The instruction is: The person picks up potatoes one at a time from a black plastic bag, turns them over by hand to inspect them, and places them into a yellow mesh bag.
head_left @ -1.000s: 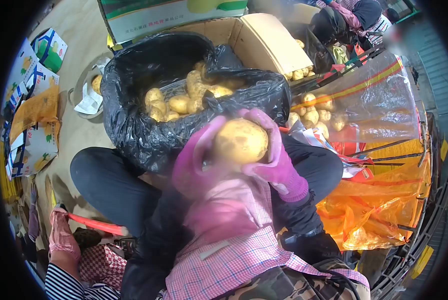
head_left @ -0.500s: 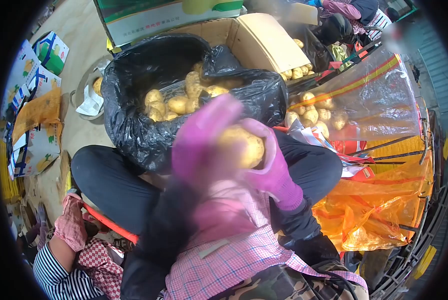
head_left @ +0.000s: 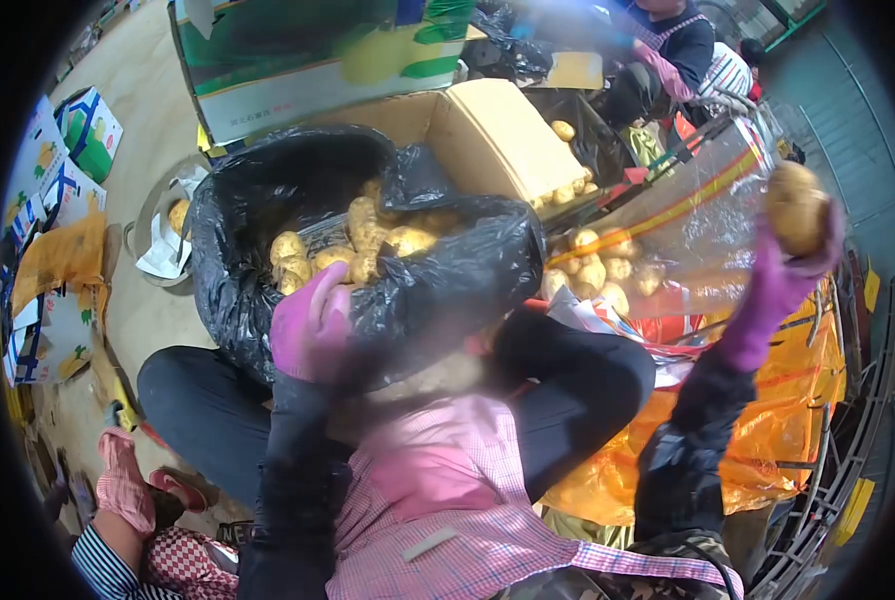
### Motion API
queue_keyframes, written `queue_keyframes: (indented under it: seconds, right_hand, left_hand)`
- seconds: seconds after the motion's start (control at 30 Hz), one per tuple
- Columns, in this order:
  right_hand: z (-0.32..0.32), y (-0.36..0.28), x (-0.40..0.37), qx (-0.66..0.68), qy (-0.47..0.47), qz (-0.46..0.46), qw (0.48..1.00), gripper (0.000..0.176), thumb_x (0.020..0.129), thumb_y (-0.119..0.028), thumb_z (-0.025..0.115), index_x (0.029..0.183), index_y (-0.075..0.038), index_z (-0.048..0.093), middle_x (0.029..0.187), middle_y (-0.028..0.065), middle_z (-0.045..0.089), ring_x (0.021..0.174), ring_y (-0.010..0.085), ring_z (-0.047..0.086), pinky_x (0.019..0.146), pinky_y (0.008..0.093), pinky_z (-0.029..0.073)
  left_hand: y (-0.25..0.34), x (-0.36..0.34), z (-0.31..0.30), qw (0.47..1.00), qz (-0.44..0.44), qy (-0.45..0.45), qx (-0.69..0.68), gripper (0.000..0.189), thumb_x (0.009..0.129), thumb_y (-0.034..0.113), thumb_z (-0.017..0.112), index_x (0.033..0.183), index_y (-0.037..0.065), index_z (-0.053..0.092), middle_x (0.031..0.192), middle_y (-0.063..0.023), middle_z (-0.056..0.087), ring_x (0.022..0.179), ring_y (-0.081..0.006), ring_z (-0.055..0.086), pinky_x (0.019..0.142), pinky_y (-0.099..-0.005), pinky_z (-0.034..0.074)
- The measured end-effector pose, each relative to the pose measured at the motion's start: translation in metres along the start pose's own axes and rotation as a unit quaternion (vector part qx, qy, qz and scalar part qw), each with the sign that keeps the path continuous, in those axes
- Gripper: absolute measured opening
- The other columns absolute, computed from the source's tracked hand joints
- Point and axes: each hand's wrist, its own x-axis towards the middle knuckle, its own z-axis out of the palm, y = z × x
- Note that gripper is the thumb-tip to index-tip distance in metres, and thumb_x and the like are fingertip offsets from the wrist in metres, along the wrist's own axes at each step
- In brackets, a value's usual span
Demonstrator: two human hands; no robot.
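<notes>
Potato | clasped in right hand, protruding above fingers | left hand: near black bag, grip indeterminate

A round grey basin, printed cartons and a box lined with black plastic are carried by the pale floor.

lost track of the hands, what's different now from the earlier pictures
The right hand has carried the large potato up and out to the right. The left hand has let go of it and shifted left, to the near side of the black bag. The potatoes inside look unchanged.
</notes>
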Motion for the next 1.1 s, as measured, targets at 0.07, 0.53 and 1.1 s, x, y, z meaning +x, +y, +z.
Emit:
queue_keyframes:
  seconds: [0.07,0.53,1.1]
  right_hand:
    - [-0.001,0.048,0.037,-0.143,0.044,-0.047,0.988,0.065,0.074,-0.005,0.07,0.135,-0.005,0.046,0.129,0.0131,0.051,0.12,0.0231,0.049,0.101,0.0351,0.043]
    - [0.358,-0.042,-0.238,0.084,-0.868,-0.184,0.453,0.048,0.084,-0.019,0.066,0.128,-0.003,0.054,0.115,0.0161,0.062,0.107,0.027,0.06,0.096,0.0358,0.046]
    - [0.401,-0.096,-0.309,-0.101,-0.685,-0.473,0.545,0.059,0.07,-0.041,0.072,0.12,-0.016,0.056,0.102,0.009,0.058,0.1,0.0269,0.056,0.077,0.0368,0.045]
  left_hand:
    - [-0.02,0.004,-0.005,0.997,0.03,0.041,0.058,0.028,0.089,0.009,0.054,0.113,-0.004,0.063,0.083,-0.0143,0.067,0.066,-0.0205,0.062,0.067,-0.0307,0.049]
    - [-0.041,0.023,0.0,0.983,-0.173,0.019,0.059,0.029,0.08,0.01,0.062,0.108,0.006,0.067,0.092,-0.0119,0.069,0.088,-0.0301,0.065,0.078,-0.0391,0.051]
    - [-0.046,0.029,-0.001,0.988,-0.134,0.009,0.082,0.035,0.076,0.013,0.065,0.109,0.006,0.066,0.096,-0.011,0.067,0.086,-0.0298,0.062,0.08,-0.0404,0.049]
